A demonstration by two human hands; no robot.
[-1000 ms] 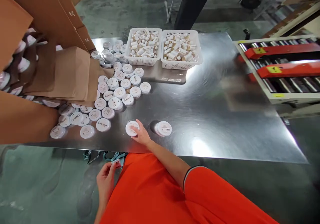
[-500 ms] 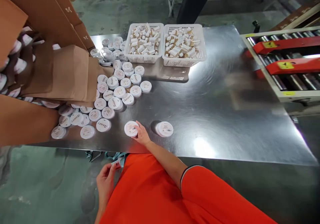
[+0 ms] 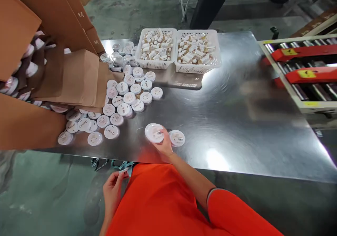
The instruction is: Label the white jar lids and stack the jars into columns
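Note:
My right hand (image 3: 164, 143) is closed round the edge of a round white jar (image 3: 153, 132), which looks tilted and slightly blurred above the metal table (image 3: 237, 130). Just right of those fingers, another white jar (image 3: 177, 138) with a barcode label lies on the table. Below the table's near edge, my left hand (image 3: 112, 187) pinches a small red and white tag (image 3: 124, 173) beside a teal strap. Many similar jars (image 3: 124, 109), some marked "beauty", are spread to the left.
Two white baskets (image 3: 198, 68) hold small amber bottles with white caps at the back. An open cardboard box (image 3: 26, 123) with cardboard sheets (image 3: 76, 76) and more jars stands at left. A roller conveyor (image 3: 302, 71) with red bars adjoins the right side.
My right hand has moved right with the jar, close to the other jar, and the jar has tilted. My left hand stays about where it was. The view has shifted slightly.

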